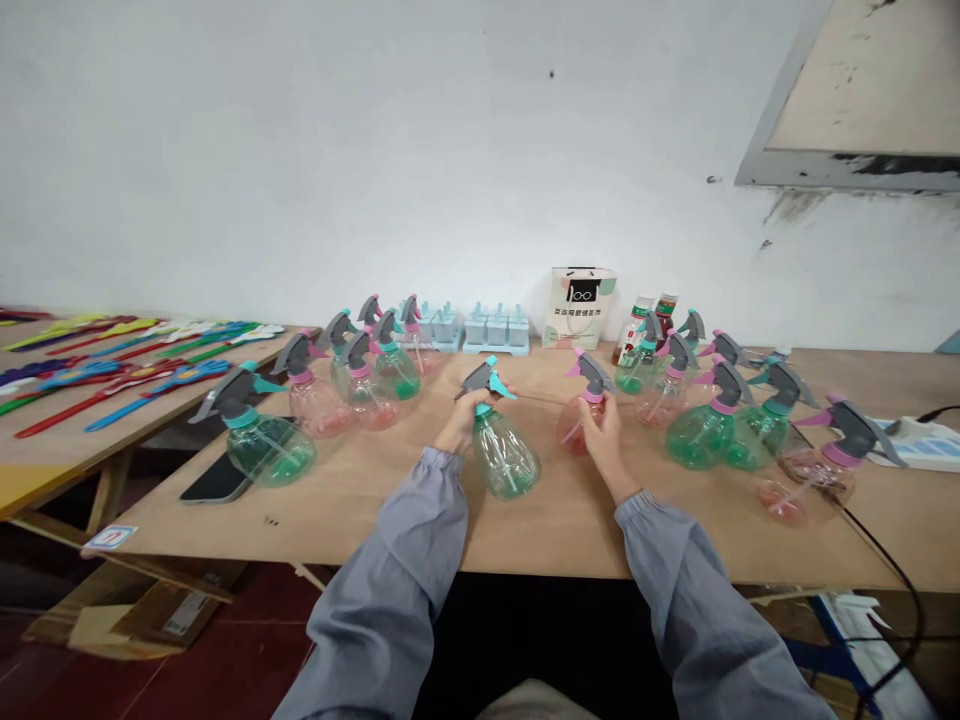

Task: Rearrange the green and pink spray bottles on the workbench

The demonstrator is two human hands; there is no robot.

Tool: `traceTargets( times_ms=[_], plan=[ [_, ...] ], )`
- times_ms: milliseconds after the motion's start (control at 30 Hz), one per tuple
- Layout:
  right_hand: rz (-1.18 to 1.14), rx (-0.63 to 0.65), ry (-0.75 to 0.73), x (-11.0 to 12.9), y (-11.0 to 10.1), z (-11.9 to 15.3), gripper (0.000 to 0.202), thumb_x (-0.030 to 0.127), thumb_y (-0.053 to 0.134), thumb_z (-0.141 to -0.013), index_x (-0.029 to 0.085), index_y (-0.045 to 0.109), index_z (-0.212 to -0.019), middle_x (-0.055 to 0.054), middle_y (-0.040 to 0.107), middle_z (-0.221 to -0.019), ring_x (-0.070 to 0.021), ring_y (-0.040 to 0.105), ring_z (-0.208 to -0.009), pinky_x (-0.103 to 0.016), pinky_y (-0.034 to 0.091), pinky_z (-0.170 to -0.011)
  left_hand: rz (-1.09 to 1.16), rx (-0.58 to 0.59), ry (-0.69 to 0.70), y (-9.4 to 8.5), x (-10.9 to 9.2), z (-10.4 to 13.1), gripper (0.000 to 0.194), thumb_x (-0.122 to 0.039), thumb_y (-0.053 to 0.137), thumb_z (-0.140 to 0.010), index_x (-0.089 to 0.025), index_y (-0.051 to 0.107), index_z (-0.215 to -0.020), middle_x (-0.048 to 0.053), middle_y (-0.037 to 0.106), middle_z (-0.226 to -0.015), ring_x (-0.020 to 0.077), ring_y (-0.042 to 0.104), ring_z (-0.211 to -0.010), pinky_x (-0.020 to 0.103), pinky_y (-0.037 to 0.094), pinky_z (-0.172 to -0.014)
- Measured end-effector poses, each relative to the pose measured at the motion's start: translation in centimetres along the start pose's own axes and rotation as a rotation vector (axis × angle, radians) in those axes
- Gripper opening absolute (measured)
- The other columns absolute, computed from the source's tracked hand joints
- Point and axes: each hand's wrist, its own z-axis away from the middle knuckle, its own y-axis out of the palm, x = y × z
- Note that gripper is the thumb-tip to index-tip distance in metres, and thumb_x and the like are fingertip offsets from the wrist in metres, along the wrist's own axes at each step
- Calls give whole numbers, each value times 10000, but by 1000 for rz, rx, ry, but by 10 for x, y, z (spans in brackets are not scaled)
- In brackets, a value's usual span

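My left hand (459, 425) is closed round the neck of a green spray bottle (507, 458) with a grey and turquoise trigger head. The bottle leans, its base toward the lower right. My right hand (604, 432) grips a pink spray bottle (571, 428) with a grey and pink head, fingers at its neck and side. Several more spray bottles stand on both sides: a green one (274, 455) at the far left, and a green one (699, 437) and a pink one (806, 485) to the right.
Behind stand pale blue popsicle moulds (496, 332), a paper bag (579, 310) and two sauce bottles (636, 328). A phone (216, 478) lies at the left, a power strip (926, 445) with a black cable at the right. Colourful hand-shaped sticks (150, 385) cover the left table.
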Motion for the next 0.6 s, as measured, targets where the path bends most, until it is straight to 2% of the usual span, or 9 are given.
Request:
traceTargets(
  times_ms=[100,300,433,600],
  plan=[
    [0,4,15,1,0,1,411,553,650,-820,210,603,-1042,-87,696,-1016,-255,643,-970,-442,494,-929,-34,40,-29,1,0,0,170,-150,544,-472,-172,607,-628,48,685,-695,260,705,-901,376,536,-868],
    [13,-10,0,3,0,2,404,557,653,-822,213,598,-1028,-80,694,-1002,-248,639,-964,-435,496,-930,-8,21,36,2,6,0,282,-155,561,-488,-173,665,-749,31,689,-705,263,711,-912,374,521,-883],
    [22,-9,8,1,-1,3,415,564,659,-817,213,597,-1029,-81,696,-1006,-245,641,-952,-435,496,-934,-36,-2,2,-1,3,-1,188,-178,543,-470,-177,626,-639,32,674,-679,251,707,-881,356,537,-838],
    [41,-13,21,1,-2,3,437,575,661,-803,209,593,-1031,-94,692,-1019,-261,642,-975,-454,489,-944,1,-11,10,0,4,0,251,-173,578,-470,-179,646,-712,46,741,-813,273,707,-998,374,522,-929]
  ],
)
